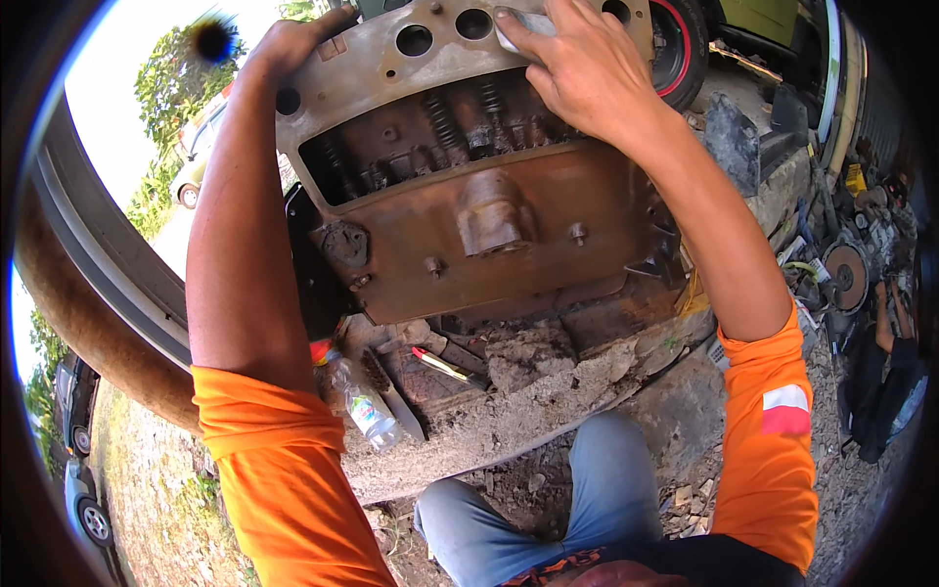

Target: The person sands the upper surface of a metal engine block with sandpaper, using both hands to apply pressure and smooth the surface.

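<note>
A rusty engine block point(469, 223) fills the upper middle, its open side showing springs and its flat grey top face point(362, 59) pierced by round holes. My left hand point(293, 39) grips that face's far edge at the upper left, fingertips partly hidden. My right hand point(577, 64) holds a small pale grey pad point(511, 29) pressed against the same face, beside the holes at the right.
Below the block, a concrete ledge point(518, 430) holds a plastic bottle point(367, 411), a wire brush point(381, 377) and a red-handled tool point(445, 362). A curved rusty pipe point(68, 293) runs along the left. A wheel point(675, 49) and piled scrap point(846, 269) lie right.
</note>
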A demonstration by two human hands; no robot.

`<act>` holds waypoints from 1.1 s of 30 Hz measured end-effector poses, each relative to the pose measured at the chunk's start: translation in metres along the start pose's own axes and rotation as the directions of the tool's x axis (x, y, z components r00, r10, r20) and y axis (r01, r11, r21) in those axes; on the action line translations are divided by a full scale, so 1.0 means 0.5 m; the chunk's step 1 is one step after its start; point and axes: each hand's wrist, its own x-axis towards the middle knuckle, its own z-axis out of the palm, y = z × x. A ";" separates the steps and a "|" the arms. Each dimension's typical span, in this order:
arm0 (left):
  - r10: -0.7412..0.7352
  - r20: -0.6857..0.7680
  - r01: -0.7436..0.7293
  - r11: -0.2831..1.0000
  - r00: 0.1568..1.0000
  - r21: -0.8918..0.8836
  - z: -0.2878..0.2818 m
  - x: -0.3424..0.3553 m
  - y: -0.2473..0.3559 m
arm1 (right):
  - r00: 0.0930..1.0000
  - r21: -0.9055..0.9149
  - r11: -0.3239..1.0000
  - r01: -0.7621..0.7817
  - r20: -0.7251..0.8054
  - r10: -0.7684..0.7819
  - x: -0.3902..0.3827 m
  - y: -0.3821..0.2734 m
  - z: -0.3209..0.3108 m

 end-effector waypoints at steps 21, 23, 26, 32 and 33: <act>0.073 -0.036 -0.072 0.997 0.997 0.015 0.001 -0.003 0.003 | 1.000 -0.074 0.997 -0.010 0.018 0.012 -0.003 -0.009 -0.007; 0.035 -0.057 -0.032 0.998 0.998 0.063 -0.005 -0.001 0.004 | 0.999 -0.042 0.999 0.006 0.033 -0.005 -0.015 -0.006 -0.014; 0.068 -0.044 -0.067 0.998 0.997 0.015 0.002 -0.004 0.006 | 0.999 -0.062 0.998 -0.025 0.039 0.027 0.018 -0.007 0.000; 0.071 -0.012 -0.071 0.997 0.997 0.015 -0.002 -0.004 0.002 | 1.000 -0.058 0.998 -0.017 0.006 0.017 -0.019 -0.012 -0.010; 0.093 -0.026 -0.092 0.995 0.995 0.023 0.003 -0.004 0.002 | 1.000 -0.055 0.998 -0.026 0.016 0.027 -0.012 -0.012 -0.007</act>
